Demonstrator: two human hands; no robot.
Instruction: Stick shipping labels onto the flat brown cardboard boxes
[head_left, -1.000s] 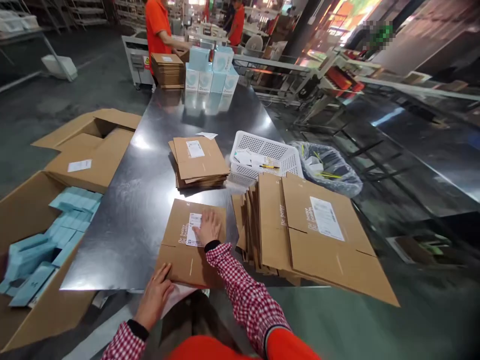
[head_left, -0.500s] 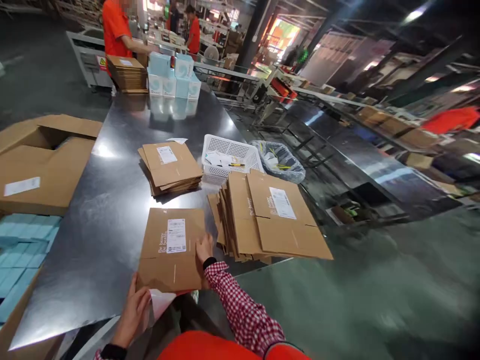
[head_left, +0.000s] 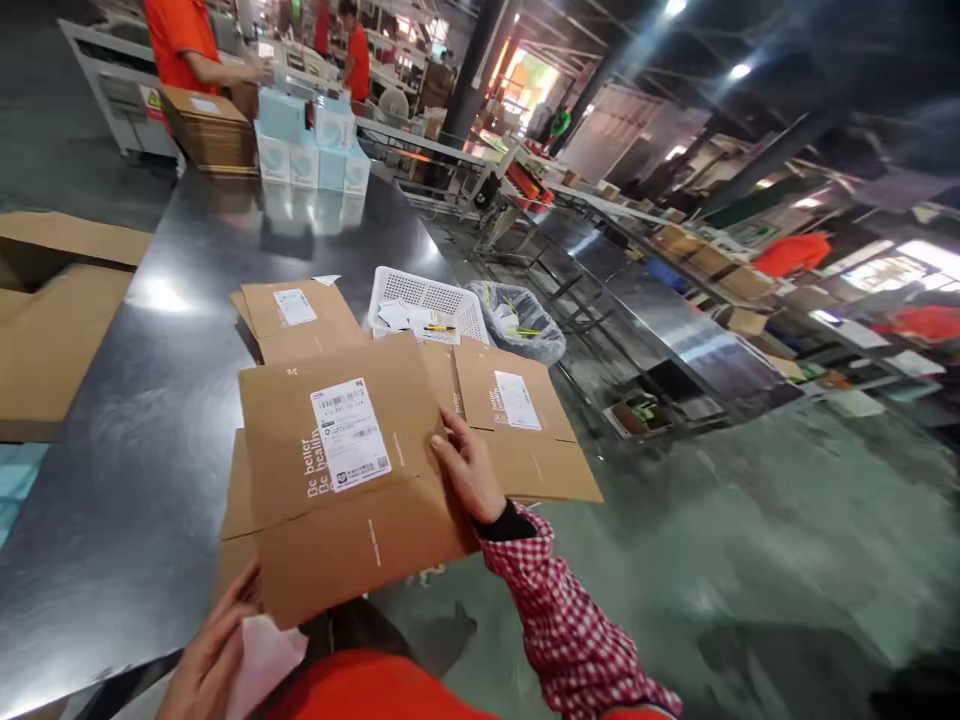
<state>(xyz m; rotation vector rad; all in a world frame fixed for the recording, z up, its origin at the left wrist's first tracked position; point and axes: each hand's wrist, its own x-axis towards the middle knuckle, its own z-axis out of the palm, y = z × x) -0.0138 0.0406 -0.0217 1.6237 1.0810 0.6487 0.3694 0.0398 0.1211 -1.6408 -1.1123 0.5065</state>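
Observation:
A flattened cardboard box [head_left: 330, 545] is lifted and tilted in front of me, bearing a white printed shipping label [head_left: 351, 435]. My right hand [head_left: 472, 465] is closed on its right edge, thumb on top. Below its lower left corner, my left hand [head_left: 202, 650] is closed around a whitish paper sheet [head_left: 262, 655]; its fingertips reach the box's edge, and I cannot tell if they grip it. Another flat cardboard piece [head_left: 237, 485] shows under the raised box. To the right lies a pile of labelled flat boxes [head_left: 551, 455], partly hidden.
Behind the lifted box are another labelled stack [head_left: 262, 300], a white perforated basket [head_left: 431, 285] and a plastic-lined bin [head_left: 525, 345]. Light blue boxes [head_left: 304, 160] stand at the metal table's [head_left: 142, 400] far end, near a person in orange [head_left: 180, 45]. An open carton [head_left: 67, 350] is at left.
The labelled box has risen off the table toward me and tilted, uncovering cardboard beneath. My right hand rose with it. My left hand stays low with the paper. The view has shifted right.

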